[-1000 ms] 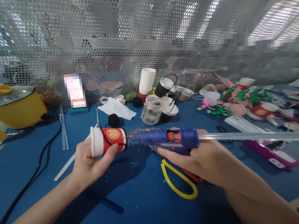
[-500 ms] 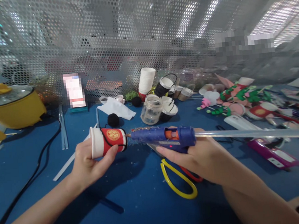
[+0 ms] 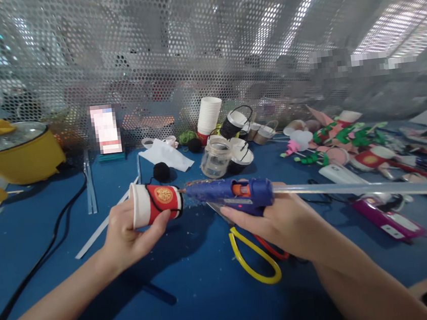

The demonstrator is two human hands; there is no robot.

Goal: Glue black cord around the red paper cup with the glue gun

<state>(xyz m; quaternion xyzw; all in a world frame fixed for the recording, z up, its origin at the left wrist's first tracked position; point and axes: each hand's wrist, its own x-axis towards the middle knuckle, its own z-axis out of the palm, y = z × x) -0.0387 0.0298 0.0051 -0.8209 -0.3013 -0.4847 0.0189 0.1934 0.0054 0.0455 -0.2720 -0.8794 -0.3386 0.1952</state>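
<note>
My left hand (image 3: 132, 235) is closed around a red and white paper cup (image 3: 157, 202), tipped on its side with the rim to the left. Black yarn runs across the cup and along the edge of its base; a black yarn ball (image 3: 162, 172) lies just behind. My right hand (image 3: 277, 219) grips a blue hot glue gun (image 3: 232, 193), a long clear glue stick (image 3: 346, 188) sticking out of its back. The nozzle meets the upper edge of the cup's base. Below the gun lie scissors (image 3: 255, 262) with yellow and red handles, partly hidden by my right hand.
A yellow electric pot (image 3: 18, 160) stands at far left, a black cord (image 3: 58, 222) near it. Behind the cup are a clear jar (image 3: 216, 157), stacked paper cups (image 3: 209, 115) and white paper (image 3: 165, 155). Craft flowers and a purple power strip (image 3: 389, 218) fill the right.
The glue gun has shifted slightly left and up, its nozzle now at the top edge of the cup's base. The cup has turned and tilted a little in my left hand.
</note>
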